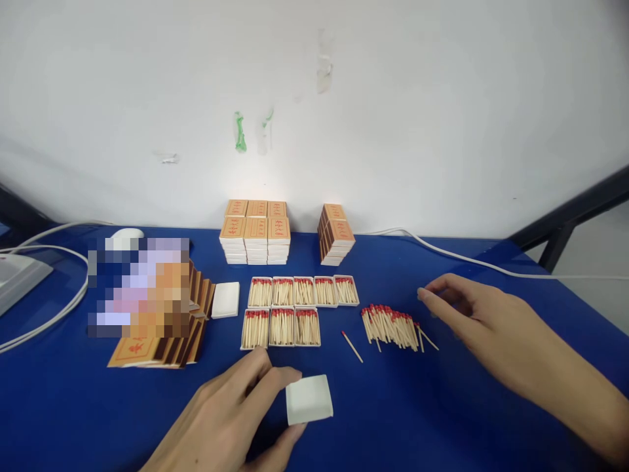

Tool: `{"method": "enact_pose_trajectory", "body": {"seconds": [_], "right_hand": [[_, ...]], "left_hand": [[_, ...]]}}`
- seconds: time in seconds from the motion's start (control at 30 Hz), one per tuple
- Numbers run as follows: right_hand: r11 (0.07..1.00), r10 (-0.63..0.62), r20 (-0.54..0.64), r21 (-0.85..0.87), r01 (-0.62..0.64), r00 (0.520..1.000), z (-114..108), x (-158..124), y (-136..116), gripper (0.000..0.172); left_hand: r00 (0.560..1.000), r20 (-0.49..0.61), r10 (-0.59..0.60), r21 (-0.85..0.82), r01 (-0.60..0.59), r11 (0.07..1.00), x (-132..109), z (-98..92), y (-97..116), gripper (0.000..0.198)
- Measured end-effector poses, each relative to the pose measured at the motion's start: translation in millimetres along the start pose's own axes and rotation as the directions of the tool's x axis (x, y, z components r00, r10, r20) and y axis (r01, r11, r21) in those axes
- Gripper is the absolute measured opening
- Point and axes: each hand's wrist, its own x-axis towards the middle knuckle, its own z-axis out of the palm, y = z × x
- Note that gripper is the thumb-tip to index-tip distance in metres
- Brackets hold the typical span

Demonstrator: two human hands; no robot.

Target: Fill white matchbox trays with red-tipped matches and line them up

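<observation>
Head view: the left hand (213,416) has its thumb and fingertips clamped on the edges of a small white matchbox tray (309,398), just in front of the rows of filled trays (282,326). Gripping only the edges likely leaves the tray's face unobstructed and lets it be tilted easily; whether its hollow side faces up is hard to tell. The right hand (484,321) hangs just beside the pile of loose matches (393,328), its thumb and index finger bowed with a gap between them, and nothing shows in its grasp. One stray match (352,346) lies between the pile and the filled trays.

The filled trays sit five behind and three in front, red heads toward the wall (403,131), probably so each can be checked at a glance. Other white trays (226,300) rest beside orange matchbox sleeves (128,354), near the left hand's side, perhaps to keep parts grouped. Closed matchboxes stand squared up in a wide stack (255,229) and a narrow stack (337,235) against the wall. Their orange labels carry red Chinese characters, too small to read surely; pixelation hides part of the sleeves, and no brand is legible
</observation>
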Motion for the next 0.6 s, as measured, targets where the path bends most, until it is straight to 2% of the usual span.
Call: {"method": "enact_pose_trajectory", "body": {"seconds": [0.17,0.3,0.4,0.5,0.6], "right_hand": [[0.997,-0.050,0.048,0.053,0.047,0.998,2,-4,-10,0.040],[0.994,-0.097,-0.039,0.053,0.099,0.995,19,-14,-31,0.032],[0.994,-0.100,-0.091,-0.041,0.097,0.991,35,-20,-45,0.036],[0.989,-0.132,-0.115,-0.089,0.122,0.985,46,-21,-52,0.041],[0.985,-0.154,-0.128,-0.095,0.143,0.980,51,-19,-54,0.036]], "left_hand": [[0.999,-0.031,0.009,0.030,-0.008,1.000,4,-0.7,1,0.027],[1.000,-0.020,-0.013,0.018,0.013,1.000,6,-0.5,2,0.028],[1.000,-0.017,-0.013,0.014,0.013,1.000,6,-0.3,3,0.028],[1.000,-0.017,-0.003,0.020,0.004,1.000,6,-0.3,3,0.028],[1.000,-0.007,0.011,0.008,-0.011,1.000,5,-0.5,2,0.028]]}}
